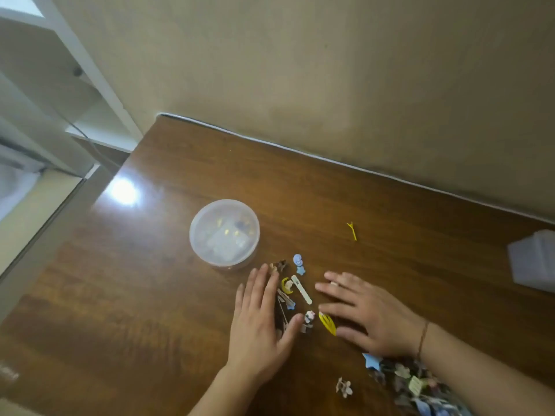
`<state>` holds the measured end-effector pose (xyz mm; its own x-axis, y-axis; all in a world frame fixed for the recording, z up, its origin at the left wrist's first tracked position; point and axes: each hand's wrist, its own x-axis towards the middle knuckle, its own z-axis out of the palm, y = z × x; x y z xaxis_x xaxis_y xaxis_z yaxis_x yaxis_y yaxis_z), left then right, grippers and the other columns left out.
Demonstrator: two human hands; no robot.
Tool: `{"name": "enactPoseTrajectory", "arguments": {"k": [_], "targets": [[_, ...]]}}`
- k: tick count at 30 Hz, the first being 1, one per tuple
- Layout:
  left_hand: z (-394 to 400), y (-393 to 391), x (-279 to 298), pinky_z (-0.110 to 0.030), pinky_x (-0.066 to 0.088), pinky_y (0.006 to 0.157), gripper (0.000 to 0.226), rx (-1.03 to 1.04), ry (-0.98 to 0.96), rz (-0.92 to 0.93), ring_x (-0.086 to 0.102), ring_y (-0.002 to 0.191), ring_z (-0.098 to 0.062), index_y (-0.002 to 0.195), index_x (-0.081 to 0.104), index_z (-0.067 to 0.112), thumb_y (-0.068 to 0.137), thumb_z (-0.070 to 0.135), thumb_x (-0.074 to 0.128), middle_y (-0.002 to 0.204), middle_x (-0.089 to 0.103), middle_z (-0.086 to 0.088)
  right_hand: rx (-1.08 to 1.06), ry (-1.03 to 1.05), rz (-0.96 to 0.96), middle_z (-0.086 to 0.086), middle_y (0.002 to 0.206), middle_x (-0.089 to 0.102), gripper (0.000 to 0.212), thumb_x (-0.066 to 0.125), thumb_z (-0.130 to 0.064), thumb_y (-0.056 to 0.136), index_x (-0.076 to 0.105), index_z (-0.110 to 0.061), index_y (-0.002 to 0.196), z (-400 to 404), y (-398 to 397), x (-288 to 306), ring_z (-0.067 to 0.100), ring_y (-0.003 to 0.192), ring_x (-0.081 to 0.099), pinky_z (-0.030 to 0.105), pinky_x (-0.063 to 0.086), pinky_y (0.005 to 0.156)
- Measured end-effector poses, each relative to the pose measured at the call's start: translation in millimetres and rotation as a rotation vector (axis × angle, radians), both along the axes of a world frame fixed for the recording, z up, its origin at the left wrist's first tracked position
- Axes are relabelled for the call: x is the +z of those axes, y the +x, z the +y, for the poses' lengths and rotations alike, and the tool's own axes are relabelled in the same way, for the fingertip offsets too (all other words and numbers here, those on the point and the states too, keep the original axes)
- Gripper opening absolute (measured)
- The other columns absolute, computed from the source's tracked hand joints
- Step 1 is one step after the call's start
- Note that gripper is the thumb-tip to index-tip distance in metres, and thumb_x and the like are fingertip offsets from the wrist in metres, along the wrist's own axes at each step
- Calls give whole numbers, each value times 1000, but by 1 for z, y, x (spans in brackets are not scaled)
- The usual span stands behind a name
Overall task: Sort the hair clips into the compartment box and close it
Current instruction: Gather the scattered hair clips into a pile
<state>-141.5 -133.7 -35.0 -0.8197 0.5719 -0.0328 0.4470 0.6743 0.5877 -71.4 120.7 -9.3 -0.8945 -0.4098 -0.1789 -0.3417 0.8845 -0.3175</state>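
Left hand (258, 322) and right hand (365, 313) lie flat with straight fingers on the dark wooden table (168, 310), holding nothing, flanking a small scatter of hair clips (292, 295).
The round translucent plastic compartment box (224, 232) sits just beyond the left hand, its lid on; yellow and blue shapes show blurrily inside. The clips between the hands include a yellow snap clip (327, 323), a white bar clip (301, 289) and a blue figure clip (298, 263); a thin yellow clip (352, 231) lies well apart.

The round box's (224, 232) contents are blurred by its cloudy lid; the clip pile (420, 385) is cut off by the bottom edge.
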Motion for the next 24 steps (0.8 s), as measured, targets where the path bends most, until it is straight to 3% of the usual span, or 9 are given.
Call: {"name": "enactPoseTrajectory", "arguments": {"k": [4, 9, 11, 13, 15, 19, 22, 24], "targets": [[13, -1, 3, -38, 8, 126, 78, -202, 30, -26, 6, 157, -11, 158, 27, 26, 95, 72, 36, 168, 16, 9, -147, -48, 57, -14, 159, 25, 44, 43, -52, 98, 44, -40, 141, -3, 54, 8, 14, 150, 11, 46, 16, 120], [27, 28, 2, -42, 12, 124, 81, -496, 30, -38, 5, 157, -13, 160, 21, 27, 95, 70, 43, 169, 12, 9, -1036, -307, 179, -19, 158, 25, 60, 32, -69, 91, 41, -39, 143, 2, 144, 21, 12, 149, 13, 58, 24, 111], [27, 37, 1, -44, 14, 122, 81, -579, 32, 3, 7, 157, -15, 160, 21, 27, 95, 70, 45, 169, 11, 9, -1240, -301, 169, -27, 157, 19, 66, 29, -77, 86, 37, -43, 142, -4, 183, 16, 4, 148, 9, 57, 22, 111], [25, 42, 3, -44, 11, 123, 79, -534, 34, 24, 8, 157, -16, 159, 21, 30, 95, 71, 41, 169, 12, 9, -1314, -274, 110, -39, 154, 10, 67, 29, -83, 80, 30, -55, 140, -17, 209, 5, -3, 147, 4, 54, 20, 113], [24, 47, 6, -41, 7, 124, 78, -448, 29, -12, 6, 157, -15, 159, 18, 34, 94, 73, 37, 169, 11, 11, -1369, -257, 63, -41, 153, 2, 73, 28, -86, 78, 24, -52, 142, -32, 218, -6, -2, 146, 2, 54, 20, 113], [27, 66, 3, -38, 4, 125, 78, -445, 2, -11, 5, 157, -14, 160, 14, 34, 95, 74, 34, 169, 7, 13, -1280, -232, 58, -20, 162, 5, 73, 25, -79, 85, 22, -42, 148, -60, 197, -16, 11, 150, -2, 54, 17, 114], [29, 79, 2, -39, 6, 124, 78, -444, -1, -21, 9, 157, -16, 160, 21, 29, 96, 72, 34, 170, 11, 9, -1161, -214, 44, -12, 163, 4, 72, 23, -76, 88, 13, -43, 151, -81, 172, -15, 18, 151, -2, 46, 8, 117], [27, 86, 1, -42, 12, 123, 77, -461, 0, -20, 13, 157, -18, 159, 21, 28, 96, 70, 34, 169, 15, 6, -1108, -198, 50, -10, 164, 7, 71, 26, -72, 90, 20, -38, 152, -94, 161, -16, 20, 151, 1, 38, 6, 118]]}}
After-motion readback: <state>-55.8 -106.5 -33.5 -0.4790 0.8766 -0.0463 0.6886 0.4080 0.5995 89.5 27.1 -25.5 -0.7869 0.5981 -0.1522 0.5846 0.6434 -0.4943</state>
